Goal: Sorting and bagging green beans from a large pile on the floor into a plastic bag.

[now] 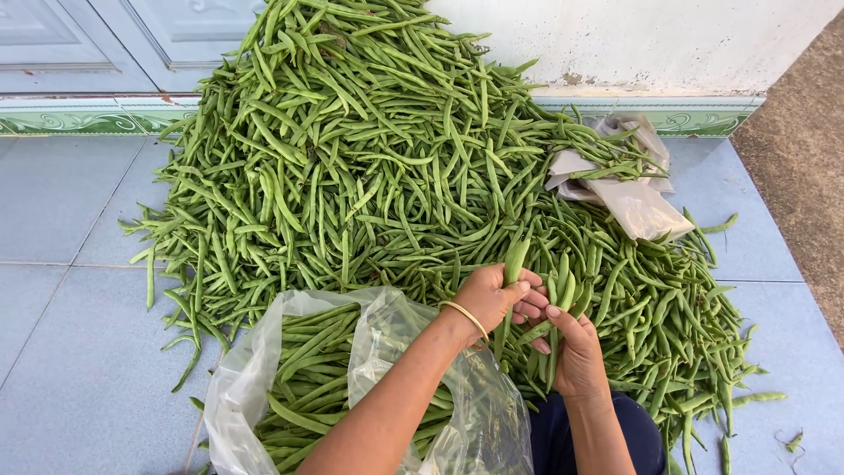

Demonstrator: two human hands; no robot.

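A house porch, as I see it.
Pale blue floor tiles (70, 352), a white panelled door (105, 40) far left, a patterned green skirting border (79, 119).

Single view: head-mounted camera, steep downward and forward angle. Close range to hands (527, 321) at lower centre. Bean pile (396, 149) fills mid-frame; wall (651, 40) along top edge. No second view.

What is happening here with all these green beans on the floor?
A person sits by a big pile of green beans on a blue tiled floor. The left hand grips a small bunch of beans upright, and the right hand touches more pods beside it. A clear plastic bag, partly filled with beans, lies open by the left arm.
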